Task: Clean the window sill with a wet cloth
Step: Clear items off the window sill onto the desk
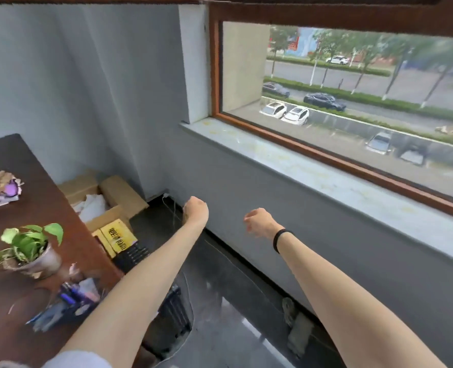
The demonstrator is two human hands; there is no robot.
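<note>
- Head view: the left hand is held out in the air over the dark floor, below the level of the window sill and apart from it. Its fingers are curled in to a fist and grip nothing that shows.
- The right hand is also stretched forward, beside the left one and nearer the grey wall under the sill. Its fingers are curled inward, thumb to the left, with nothing in them. A black wristband sits on that wrist.
- The window sill is a pale, stone-like ledge running along the foot of the wooden window frame, up and to the right of both hands. Yellowish marks are scattered over its surface.
- A grey rag-like thing lies on the floor against the foot of the wall; the blur hides whether it is a cloth.
- At the left stands a dark brown desk with a potted plant, a bundle of pens and a crumpled brown and purple heap.
- Cardboard boxes stand in the corner between desk and wall.
- Through the glass, parked cars and a tree-lined road show.
</note>
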